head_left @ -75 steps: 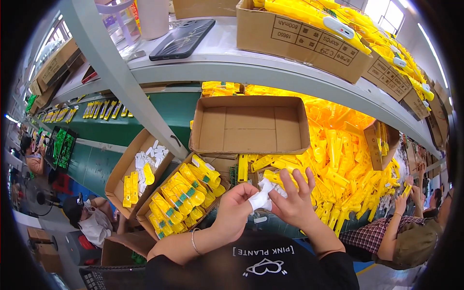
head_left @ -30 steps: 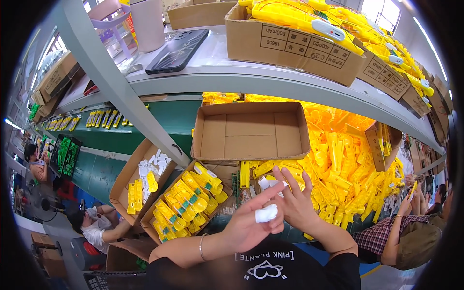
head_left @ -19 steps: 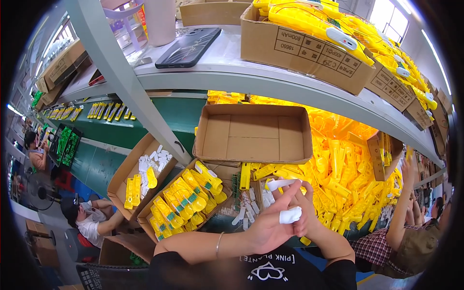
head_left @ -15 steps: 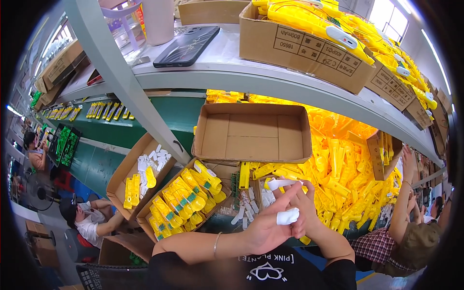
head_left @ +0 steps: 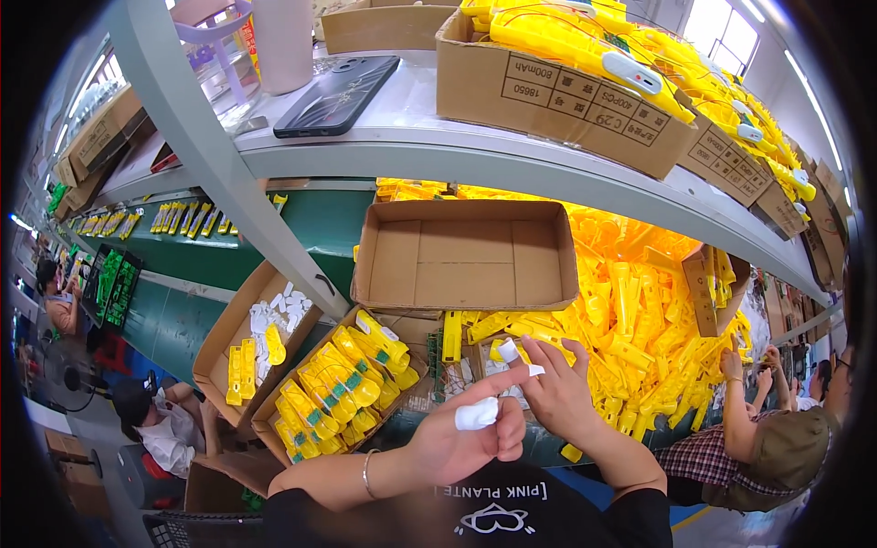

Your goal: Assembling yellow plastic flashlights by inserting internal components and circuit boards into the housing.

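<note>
My left hand (head_left: 461, 442) is above the table's near edge, index finger stretched out and the other fingers loosely curled. White wraps, like tape or finger cots, cover its thumb (head_left: 477, 414) and index tip (head_left: 535, 370). Just beyond is my right hand (head_left: 559, 395), fingers apart, with a white wrap (head_left: 509, 351) on one digit. The left index tip comes close to the right hand; whether they touch I cannot tell. No part shows in either hand. Under and beyond them lie yellow plastic housings (head_left: 626, 301) in a large heap.
An empty cardboard box (head_left: 466, 215) stands ahead. Left of my hands are a box of yellow housings with green boards (head_left: 333, 393) and a box of white pieces (head_left: 279, 310). Overhead, a shelf (head_left: 365, 157) holds a phone (head_left: 338, 98). Co-workers sit left and right.
My hands have drawn apart; the left has moved left and slightly down, the right slightly left with its fingers more spread. The whole view has shifted a little.
</note>
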Demonstrator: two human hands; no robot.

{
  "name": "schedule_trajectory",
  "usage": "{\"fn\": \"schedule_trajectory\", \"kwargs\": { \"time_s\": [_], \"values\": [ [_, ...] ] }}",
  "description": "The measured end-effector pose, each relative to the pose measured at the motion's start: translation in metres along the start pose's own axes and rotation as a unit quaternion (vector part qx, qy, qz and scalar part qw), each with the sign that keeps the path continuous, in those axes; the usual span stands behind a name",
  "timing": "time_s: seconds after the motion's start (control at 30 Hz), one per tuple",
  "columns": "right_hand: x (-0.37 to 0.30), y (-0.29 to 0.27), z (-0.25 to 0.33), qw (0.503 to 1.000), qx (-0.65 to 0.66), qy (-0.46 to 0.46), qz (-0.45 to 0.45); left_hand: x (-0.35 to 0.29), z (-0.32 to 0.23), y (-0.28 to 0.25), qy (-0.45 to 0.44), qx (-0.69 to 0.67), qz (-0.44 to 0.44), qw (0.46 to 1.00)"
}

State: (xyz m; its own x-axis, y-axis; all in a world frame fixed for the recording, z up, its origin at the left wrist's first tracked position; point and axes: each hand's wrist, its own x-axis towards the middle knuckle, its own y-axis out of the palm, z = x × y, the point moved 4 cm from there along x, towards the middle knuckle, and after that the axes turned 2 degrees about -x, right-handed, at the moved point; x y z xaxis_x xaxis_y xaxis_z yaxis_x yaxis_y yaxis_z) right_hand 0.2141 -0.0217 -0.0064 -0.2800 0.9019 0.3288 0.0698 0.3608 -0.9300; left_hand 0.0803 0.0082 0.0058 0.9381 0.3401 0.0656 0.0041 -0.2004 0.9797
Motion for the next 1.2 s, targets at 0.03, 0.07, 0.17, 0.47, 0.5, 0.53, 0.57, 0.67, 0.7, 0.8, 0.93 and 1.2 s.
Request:
{"fn": "schedule_trajectory", "kwargs": {
  "time_s": [0.03, 0.07, 0.17, 0.47, 0.5, 0.53, 0.57, 0.67, 0.7, 0.8, 0.93, 1.2],
  "values": [
    [0.001, -0.001, 0.000, 1.000, 0.002, 0.001, 0.000, -0.002, -0.001, 0.000, 0.000, -0.010, 0.005, 1.000],
    [0.001, -0.003, -0.001, 1.000, 0.004, 0.003, -0.001, -0.003, -0.002, 0.000, 0.001, -0.020, 0.010, 1.000],
    [0.001, -0.008, -0.001, 0.999, 0.020, 0.000, -0.025, -0.007, -0.003, -0.003, -0.006, -0.027, 0.008, 1.000],
    [0.002, -0.012, 0.004, 1.000, -0.013, -0.005, -0.022, -0.015, -0.011, -0.026, 0.000, 0.027, -0.038, 0.999],
    [0.002, -0.012, 0.005, 1.000, -0.014, -0.015, -0.019, -0.014, -0.012, -0.026, 0.009, 0.022, -0.036, 0.999],
    [0.001, -0.011, 0.005, 1.000, -0.014, -0.011, -0.021, -0.014, -0.013, -0.029, 0.007, 0.040, -0.054, 0.998],
    [0.000, -0.011, 0.006, 1.000, -0.014, -0.008, -0.023, -0.013, -0.014, -0.031, 0.005, 0.057, -0.072, 0.996],
    [0.000, -0.015, 0.010, 0.999, -0.018, -0.008, -0.032, -0.011, -0.019, -0.035, 0.010, 0.087, -0.120, 0.989],
    [0.000, -0.016, 0.011, 0.999, -0.019, -0.014, -0.028, -0.010, -0.020, -0.038, 0.007, 0.112, -0.140, 0.984],
    [0.000, -0.018, 0.014, 0.999, -0.023, -0.017, -0.034, -0.007, -0.027, -0.039, 0.020, 0.137, -0.159, 0.978],
    [-0.002, -0.022, 0.016, 0.999, -0.008, -0.016, -0.035, -0.007, -0.028, -0.037, 0.020, 0.156, -0.159, 0.975],
    [-0.002, -0.026, 0.026, 0.997, 0.043, -0.011, -0.058, -0.005, -0.026, -0.038, 0.009, 0.195, -0.131, 0.972]
  ]
}}
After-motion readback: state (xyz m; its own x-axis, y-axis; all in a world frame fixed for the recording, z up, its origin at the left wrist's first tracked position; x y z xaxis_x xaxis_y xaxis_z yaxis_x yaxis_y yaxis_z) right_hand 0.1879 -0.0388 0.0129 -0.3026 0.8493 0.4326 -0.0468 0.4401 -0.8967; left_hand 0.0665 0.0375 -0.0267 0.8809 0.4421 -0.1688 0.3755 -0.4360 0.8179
